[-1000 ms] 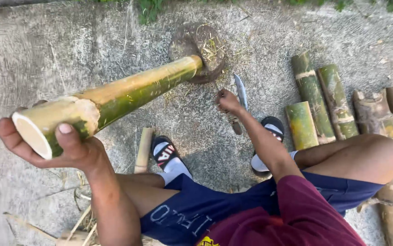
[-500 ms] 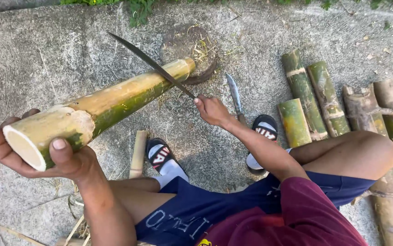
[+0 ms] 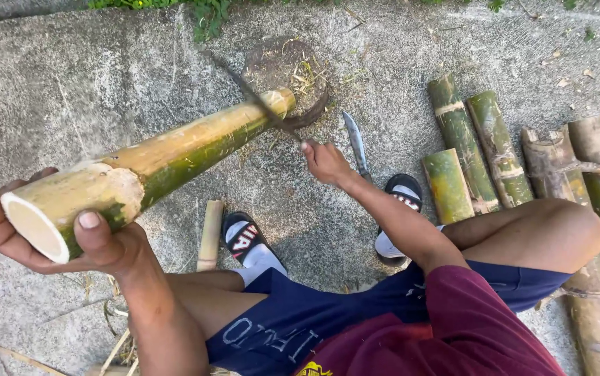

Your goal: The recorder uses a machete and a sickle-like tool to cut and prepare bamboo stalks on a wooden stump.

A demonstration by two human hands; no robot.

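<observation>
My left hand (image 3: 56,237) grips the near cut end of a long green-yellow bamboo pole (image 3: 175,157), which slants away with its far end on a round wooden block (image 3: 293,69). My right hand (image 3: 324,161) is closed on the handle of a long blade (image 3: 255,97). The blade is blurred with motion and meets the pole near its far end.
A second knife (image 3: 356,143) lies on the concrete beside my right hand. Several cut bamboo sections (image 3: 481,150) lie at the right, with thicker pale ones (image 3: 596,209) beyond my knee. A short bamboo strip (image 3: 209,233) rests by my left sandal (image 3: 248,240).
My right hand picked up the blade, raised it over the pole and has now swung it down onto the pole's far end. My left hand keeps the near end steady.
</observation>
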